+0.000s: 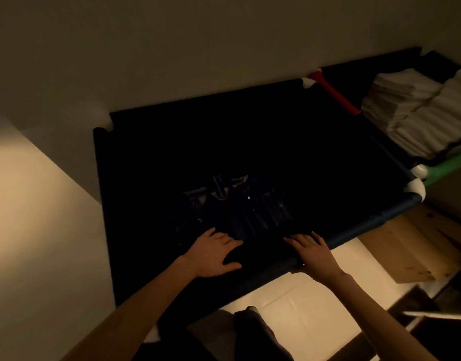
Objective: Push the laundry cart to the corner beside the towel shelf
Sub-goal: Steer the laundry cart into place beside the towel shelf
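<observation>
While both hands, left (215,254) and right (311,251), lay flat and open on its near rail, the laundry cart (250,157) stood against the far wall, touching the towel shelf (416,110) on the right. The push looked nearly done, with only letting go apparently left.

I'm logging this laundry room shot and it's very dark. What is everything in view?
laundry cart: one, dark navy, centre, against the wall
white corner fittings: four visible, on cart corners
red bar: one, beyond cart's far right corner
green bar: one, right edge
folded towels: two stacks, white, upper right
wooden boards: pale brown, right of cart
left hand: flat on cart's near edge
right hand: flat on cart's near rail
</observation>
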